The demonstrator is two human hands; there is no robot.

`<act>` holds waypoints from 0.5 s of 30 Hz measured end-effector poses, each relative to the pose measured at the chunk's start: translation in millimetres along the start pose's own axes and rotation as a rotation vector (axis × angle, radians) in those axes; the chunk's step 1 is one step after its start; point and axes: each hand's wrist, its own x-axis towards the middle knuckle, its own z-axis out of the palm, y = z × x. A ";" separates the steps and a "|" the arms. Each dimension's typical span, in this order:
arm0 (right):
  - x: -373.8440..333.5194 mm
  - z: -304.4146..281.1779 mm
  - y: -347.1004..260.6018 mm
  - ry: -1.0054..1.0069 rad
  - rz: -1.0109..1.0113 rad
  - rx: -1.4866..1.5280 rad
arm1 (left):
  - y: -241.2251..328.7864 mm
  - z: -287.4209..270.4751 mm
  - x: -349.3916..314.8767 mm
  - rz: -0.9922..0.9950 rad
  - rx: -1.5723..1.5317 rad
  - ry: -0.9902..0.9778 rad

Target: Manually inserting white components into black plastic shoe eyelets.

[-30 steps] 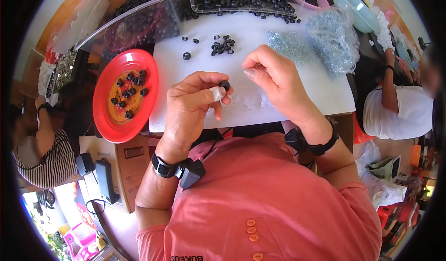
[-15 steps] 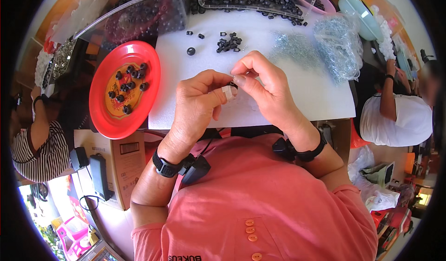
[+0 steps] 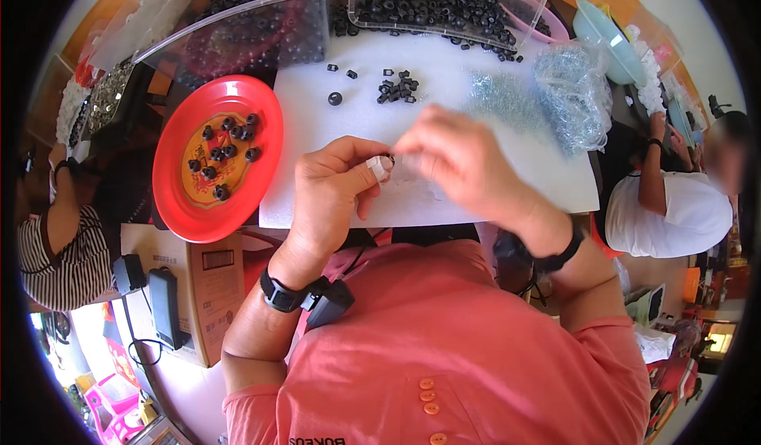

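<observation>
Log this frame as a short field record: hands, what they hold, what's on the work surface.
left hand: pinches a small black ring part at its fingers, a white wrap on one fingertip
right hand: motion-blurred, fingers meeting the left hand's at the part
work surface: white sheet
red plate: left of the sheet, holds about ten small black parts
loose black parts: small cluster on the sheet's far side
clear bins: two at the far edge, full of black parts
clear bag: far right of the sheet, holds tiny shiny pieces
</observation>
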 end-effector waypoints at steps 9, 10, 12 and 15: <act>111.4 32.0 56.1 -0.183 0.036 -0.499 | -2.9 -3.8 1.1 0.120 0.191 -0.111; 114.7 40.1 61.6 -0.186 0.030 -0.499 | -3.2 -4.4 0.8 0.123 0.189 -0.105; 117.6 51.4 65.5 -0.145 -0.106 -0.639 | -5.2 -4.0 -0.4 0.145 0.218 -0.123; 117.2 45.1 62.2 -0.215 -0.080 -0.654 | -5.4 -7.3 0.5 0.150 0.218 -0.152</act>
